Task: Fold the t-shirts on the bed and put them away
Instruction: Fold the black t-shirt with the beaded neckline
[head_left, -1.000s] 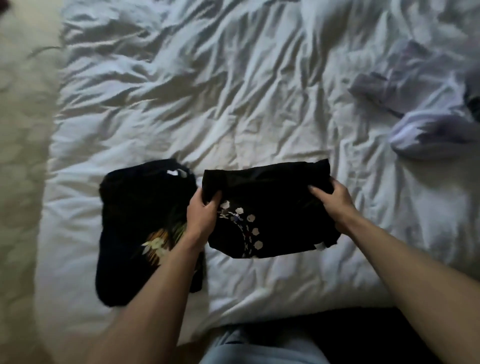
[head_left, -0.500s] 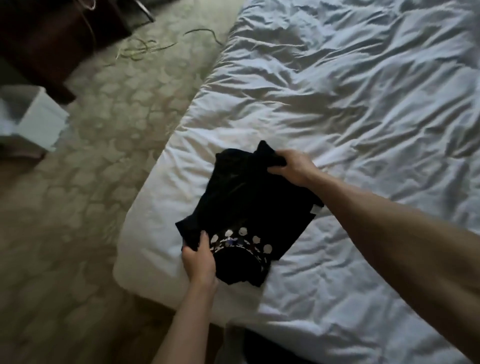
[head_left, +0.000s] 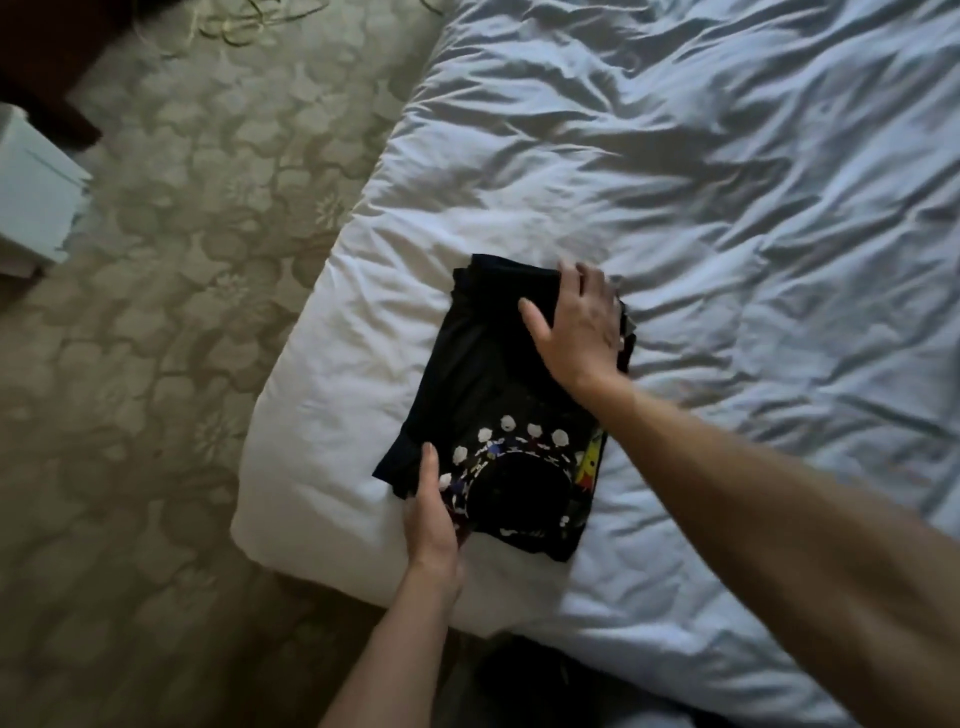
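A folded black t-shirt (head_left: 498, 374) with a ring of white dots printed on it lies near the corner of the white bed (head_left: 675, 182). It sits on top of a second folded black t-shirt (head_left: 592, 462), of which only a strip with a yellow print shows at the right edge. My left hand (head_left: 431, 514) grips the near left corner of the top shirt, thumb on top and fingers tucked under the edge. At the far right corner my right hand (head_left: 576, 332) presses flat on it, fingers spread.
Patterned beige carpet (head_left: 156, 364) runs along the left of the bed. A white box (head_left: 31, 192) stands at the left edge, dark furniture (head_left: 47, 52) fills the top left corner, and loose cords (head_left: 249, 21) lie on the floor at the top.
The dotted shirt has moved left onto the other folded black shirt. My right hand let go of its far edge and now lies flat on it. The view swung left.
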